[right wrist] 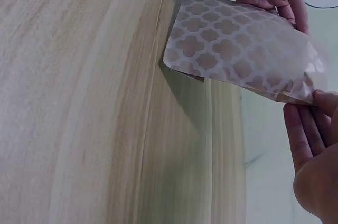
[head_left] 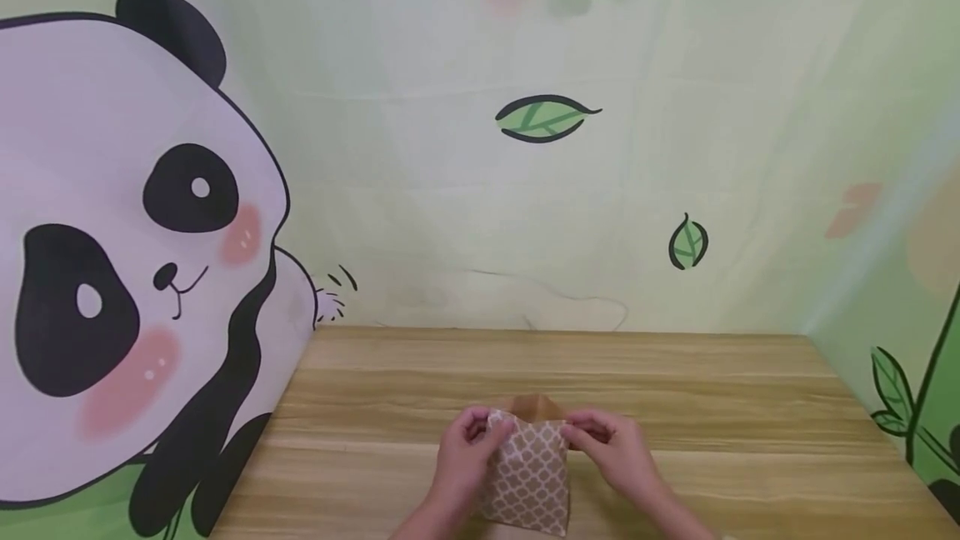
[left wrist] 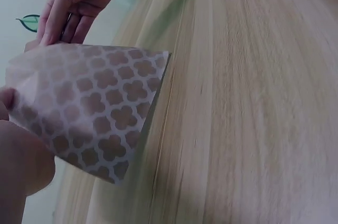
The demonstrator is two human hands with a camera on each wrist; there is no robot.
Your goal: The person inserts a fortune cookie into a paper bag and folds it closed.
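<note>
A brown paper bag [head_left: 528, 473] with a white lattice pattern is held up between both hands near the table's front. My left hand [head_left: 467, 452] pinches its top left corner, thumb on the patterned face. At the top right corner, my right hand [head_left: 611, 444] pinches the edge between thumb and fingers. A plain brown flap [head_left: 537, 407] stands up behind the top edge. In the left wrist view the patterned face of the bag [left wrist: 100, 102] slants over the table. The right wrist view shows the bag's bottom end [right wrist: 182, 34] close over the wood.
The wooden table [head_left: 375, 390] stretches out on all sides of the hands. Behind it hangs a pale green backdrop [head_left: 450, 190] with printed leaves, and a large printed panda [head_left: 202, 290] covers the left side.
</note>
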